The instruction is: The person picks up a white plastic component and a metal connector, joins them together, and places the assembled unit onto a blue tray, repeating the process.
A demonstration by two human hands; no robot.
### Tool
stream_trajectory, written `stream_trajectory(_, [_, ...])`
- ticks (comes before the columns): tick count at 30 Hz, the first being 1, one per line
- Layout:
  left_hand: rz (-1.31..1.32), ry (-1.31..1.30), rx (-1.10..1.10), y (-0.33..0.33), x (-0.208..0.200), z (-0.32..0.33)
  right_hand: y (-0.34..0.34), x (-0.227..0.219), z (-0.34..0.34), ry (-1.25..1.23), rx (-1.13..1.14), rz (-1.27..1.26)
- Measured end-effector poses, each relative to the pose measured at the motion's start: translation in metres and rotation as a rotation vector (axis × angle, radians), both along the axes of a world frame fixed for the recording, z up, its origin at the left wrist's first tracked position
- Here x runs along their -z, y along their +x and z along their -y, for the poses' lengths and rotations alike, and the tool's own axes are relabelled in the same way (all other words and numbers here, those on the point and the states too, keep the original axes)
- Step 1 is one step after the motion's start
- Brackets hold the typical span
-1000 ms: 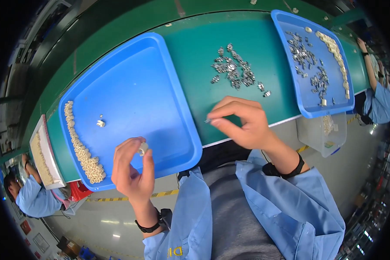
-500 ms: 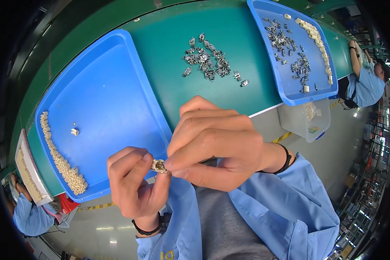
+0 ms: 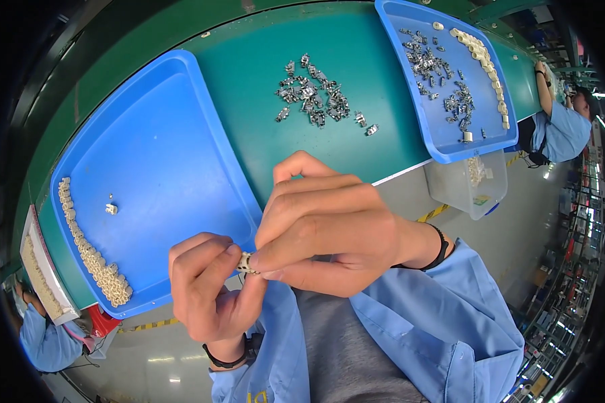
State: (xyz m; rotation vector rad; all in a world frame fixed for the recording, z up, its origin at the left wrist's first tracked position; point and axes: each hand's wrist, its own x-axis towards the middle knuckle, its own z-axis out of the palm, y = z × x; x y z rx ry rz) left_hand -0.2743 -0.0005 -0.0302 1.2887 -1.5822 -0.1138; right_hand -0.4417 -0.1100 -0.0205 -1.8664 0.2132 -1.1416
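Between my two hands is a small cream-coloured housing (image 3: pixel 247 262) with dark openings, partly covered by the fingertips. My left hand (image 3: pixel 212 285) pinches it between thumb and fingers from the left. From the right, my right hand (image 3: pixel 333 232) presses thumb and forefinger closed against its other side; whether a metal piece is also in that pinch is hidden. Both hands are just in front of a big blue tray (image 3: pixel 161 134). Inside the tray's left side lie rows of cream housings (image 3: pixel 107 279), with a single one (image 3: pixel 111 209) apart from them.
Loose metal clips (image 3: pixel 312 94) lie in a pile on the green table (image 3: pixel 249 74). Another blue tray (image 3: pixel 437 149) at the right holds metal clips and cream parts. Below it stands a clear plastic bin (image 3: pixel 464 191). Co-workers (image 3: pixel 565 131) sit at the far right and far left.
My hands have pressed closer together, and the housing has turned a little between the fingertips. The whole view has shifted slightly.
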Motion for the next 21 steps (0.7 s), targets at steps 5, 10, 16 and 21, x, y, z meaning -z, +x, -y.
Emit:
stream_trajectory(5, [-0.041, 0.013, 0.036, -0.001, 0.003, -0.004, 0.000, 0.004, -0.001, 0.004, -0.044, -0.029])
stream_trajectory(10, [-0.102, 0.070, 0.034, 0.002, 0.020, -0.005, 0.001, 0.010, -0.004, 0.090, -0.031, -0.108])
stream_trajectory(16, [-0.383, 0.061, -0.136, -0.012, 0.021, 0.012, 0.021, -0.006, 0.091, -0.157, 0.118, -0.440])
stream_trajectory(21, [-0.124, 0.265, -0.073, 0.009, 0.015, -0.005, 0.038, 0.005, 0.253, -0.312, 0.627, -0.918])
